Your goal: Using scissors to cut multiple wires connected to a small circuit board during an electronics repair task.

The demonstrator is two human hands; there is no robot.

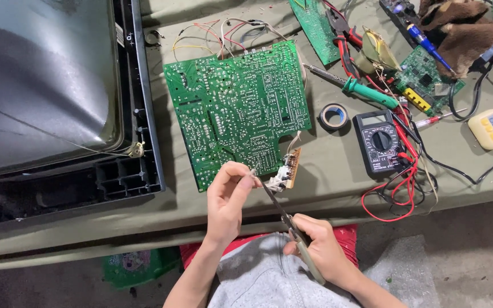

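Between my fingertips, just off the near edge of the board, my left hand pinches a thin wire end, thumb and forefinger pressed together on it. My right hand is closed round the handles of the cutters, whose slim tip reaches up to that wire; I cannot tell whether the blades have bitten yet. The wire looks uncut, running to the small brown board that hangs off the green one's corner, so I judge the trimming just begun, with the coloured leads at the far edge untouched. Further out lie a tape roll, a black meter with red leads, a green-handled iron and a pale yellow timer. Left stands a dark screen frame with small white marks near its top. A green printed packet lies under the table.
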